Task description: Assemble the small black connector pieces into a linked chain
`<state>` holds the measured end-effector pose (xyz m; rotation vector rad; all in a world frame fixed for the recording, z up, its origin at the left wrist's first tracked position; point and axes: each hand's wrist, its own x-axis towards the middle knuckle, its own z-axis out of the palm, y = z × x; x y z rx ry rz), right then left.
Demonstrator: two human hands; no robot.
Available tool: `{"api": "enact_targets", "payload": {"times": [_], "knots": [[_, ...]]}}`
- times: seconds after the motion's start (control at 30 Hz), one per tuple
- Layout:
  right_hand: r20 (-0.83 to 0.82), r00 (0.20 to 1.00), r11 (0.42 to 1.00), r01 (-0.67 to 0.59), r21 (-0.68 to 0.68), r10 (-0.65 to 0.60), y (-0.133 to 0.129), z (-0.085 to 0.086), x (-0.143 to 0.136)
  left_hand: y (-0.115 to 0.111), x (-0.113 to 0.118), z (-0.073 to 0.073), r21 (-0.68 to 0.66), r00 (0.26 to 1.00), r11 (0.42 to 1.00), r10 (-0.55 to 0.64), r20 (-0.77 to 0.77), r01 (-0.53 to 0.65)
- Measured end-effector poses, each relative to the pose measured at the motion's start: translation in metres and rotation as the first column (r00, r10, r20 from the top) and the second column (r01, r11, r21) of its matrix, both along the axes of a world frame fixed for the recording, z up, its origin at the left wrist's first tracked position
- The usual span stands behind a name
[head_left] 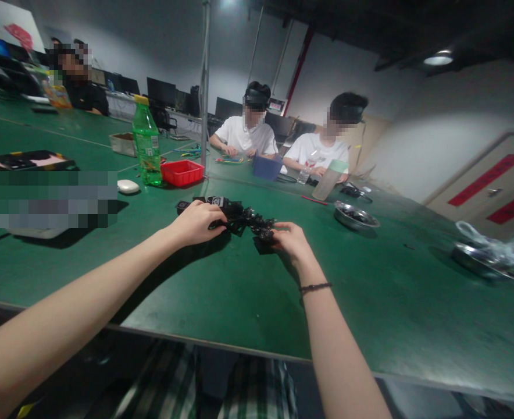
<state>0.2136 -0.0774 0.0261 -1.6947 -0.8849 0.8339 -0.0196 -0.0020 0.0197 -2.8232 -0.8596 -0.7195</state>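
A heap of small black parts lies on the green table before me, too small and dark to name one by one. My left hand is at the heap's left side, thumb and fingers curled round some black parts. Boxy black pieces with white markings show just behind its knuckles. On the opposite side, my right hand has its thumb and fingertips closed at the edge of the heap, on a black part. The fingertips of both hands are partly hidden among the parts.
A green bottle, a red tray and a white mouse stand left of the heap. Metal bowls are on the right, one topped by a plastic bag. Two people in white shirts sit across the table; another sits far left.
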Motion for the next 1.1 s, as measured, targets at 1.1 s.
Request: {"api": "enact_targets", "payload": {"times": [1.1], "knots": [[0.148, 0.989, 0.999, -0.002, -0.035, 0.007, 0.0020, -0.0017, 0.0013, -0.0006, -0.0002, -0.0003, 0.001, 1.000, 1.000, 0.000, 0.003, 0.000]]}}
